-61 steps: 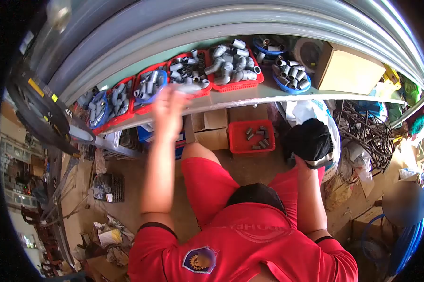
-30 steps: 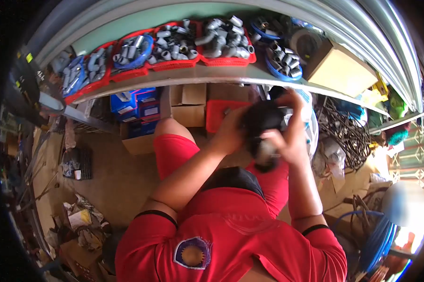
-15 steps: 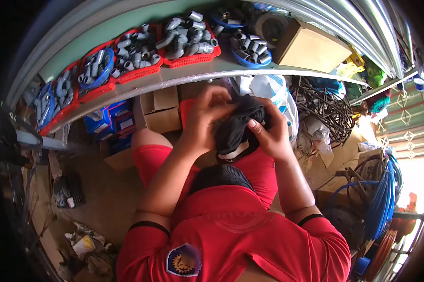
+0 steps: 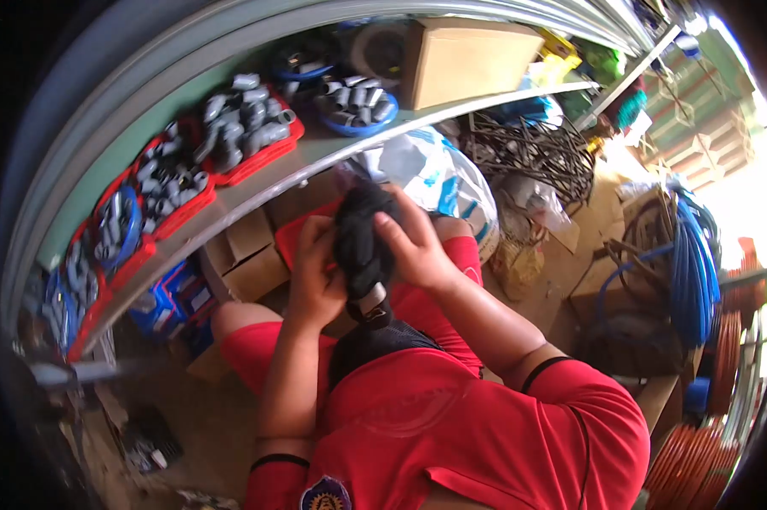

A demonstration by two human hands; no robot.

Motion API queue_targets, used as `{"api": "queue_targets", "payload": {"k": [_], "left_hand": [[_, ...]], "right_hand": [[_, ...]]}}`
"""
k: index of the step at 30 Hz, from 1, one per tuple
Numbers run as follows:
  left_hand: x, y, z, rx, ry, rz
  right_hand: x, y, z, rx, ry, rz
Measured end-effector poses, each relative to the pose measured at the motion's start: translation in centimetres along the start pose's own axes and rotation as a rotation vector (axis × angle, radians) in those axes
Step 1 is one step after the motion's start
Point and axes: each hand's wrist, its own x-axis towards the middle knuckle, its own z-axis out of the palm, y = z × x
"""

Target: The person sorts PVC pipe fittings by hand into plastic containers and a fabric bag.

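Note:
A bunched black cloth item [image 4: 364,234] is held up over my lap, with a pale band [image 4: 371,297] near its lower end. I cannot make out exactly what kind of item it is. My left hand [image 4: 318,276] grips its left side with curled fingers. On the other side, my right hand [image 4: 416,242] is closed on it, the thumb lying across the front of the fabric. Black mesh fabric [image 4: 383,344] lies at my waist, just below the item.
Along the shelf [image 4: 315,157] stand red baskets [image 4: 260,153] and blue baskets [image 4: 362,127] of grey pipe fittings, and a cardboard box [image 4: 472,64]. Beneath are a white-and-blue sack [image 4: 430,170] and dark tangled rods [image 4: 536,153]. Blue coiled hose [image 4: 693,272] hangs at right.
My left hand, earlier raised with its fingers apart, now wraps the cloth's left side. The black item looks narrower and more upright. My view has turned, shifting the shelf leftward.

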Motion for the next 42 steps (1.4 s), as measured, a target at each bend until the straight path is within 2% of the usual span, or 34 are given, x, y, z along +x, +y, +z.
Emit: {"api": "queue_targets", "payload": {"k": [2,4,6,8,10,11,12,14,17,18,20,21,22,24,25,28,29,32,33,36,37,39,41,42], "left_hand": [[0.1,-0.7,-0.7,0.105,-0.059,0.051],[0.2,-0.6,-1.0,0.196,-0.041,0.121],[-0.2,-1.3,-1.0,0.249,-0.007,0.084],[-0.3,-1.1,-1.4,0.191,0.067,0.002],[-0.2,-1.3,-1.6,0.213,0.043,0.179],[0.0,-1.7,-2.2,0.230,-0.002,0.185],[0.2,-2.0,-2.5,0.250,-0.041,0.190],[0.9,-1.0,-1.1,0.065,0.055,-0.017],[1.3,0.1,-0.2,0.149,0.046,0.077],[1.3,0.0,-0.1,0.183,0.029,0.125],[1.5,0.6,-0.1,0.360,-0.061,0.323],[1.5,1.0,-0.5,0.379,-0.076,0.260],[1.7,1.2,-0.8,0.357,-0.086,0.246],[2.2,1.0,-1.6,0.313,-0.112,0.217],[2.7,1.1,-1.7,0.284,-0.095,0.062],[4.6,2.7,-2.3,0.548,-0.301,0.280],[5.0,2.9,-2.1,0.530,-0.332,0.298],[5.4,3.4,-1.3,0.415,-0.375,0.222],[5.2,3.8,-0.9,0.499,-0.350,0.231],[5.4,4.2,-0.3,0.580,-0.319,0.307],[5.1,3.9,-0.2,0.499,-0.289,0.250],[4.4,2.8,0.2,0.335,-0.222,0.137],[4.5,3.0,0.2,0.345,-0.275,0.180],[4.6,3.2,0.1,0.352,-0.299,0.203]], "right_hand": [[-0.3,0.1,-0.8,-0.093,-0.032,-0.024],[-0.7,0.5,-1.2,0.147,-0.103,0.061],[-1.0,-0.5,-1.5,0.185,-0.200,0.095],[-0.7,-1.6,-2.3,0.095,-0.420,-0.009],[-0.6,-0.9,-2.4,-0.182,-0.385,-0.099],[-0.7,-1.6,-2.1,-0.211,-0.374,-0.060],[-1.0,-1.2,-1.7,-0.314,-0.288,-0.143],[-1.6,-1.9,-0.4,-0.231,-0.166,-0.098],[-1.6,-1.0,0.3,-0.301,0.094,-0.052],[-1.6,-0.7,0.3,-0.291,0.155,-0.027],[-1.4,-0.9,1.0,0.044,0.223,0.151],[-1.3,-1.0,1.1,0.214,0.254,0.243],[-0.7,-0.4,0.3,0.464,0.087,0.345],[-1.2,-1.4,-2.0,0.248,-0.201,0.356],[-0.5,-1.3,-3.0,0.199,-0.417,0.305],[0.0,-1.1,-3.2,0.081,-0.447,0.234],[0.1,-0.6,-3.0,0.050,-0.401,0.145],[-0.2,-1.1,-2.0,0.047,-0.265,0.058],[-0.3,-1.1,-1.8,0.010,-0.212,-0.016],[-0.5,-1.3,-1.6,-0.034,-0.144,0.029],[-0.8,-1.8,-1.1,-0.172,-0.081,-0.078],[-1.0,-2.8,-0.8,-0.331,-0.010,-0.085],[-1.0,-2.6,-0.9,-0.457,0.053,-0.060],[-0.8,-1.9,-0.8,-0.423,0.134,-0.087]]}}
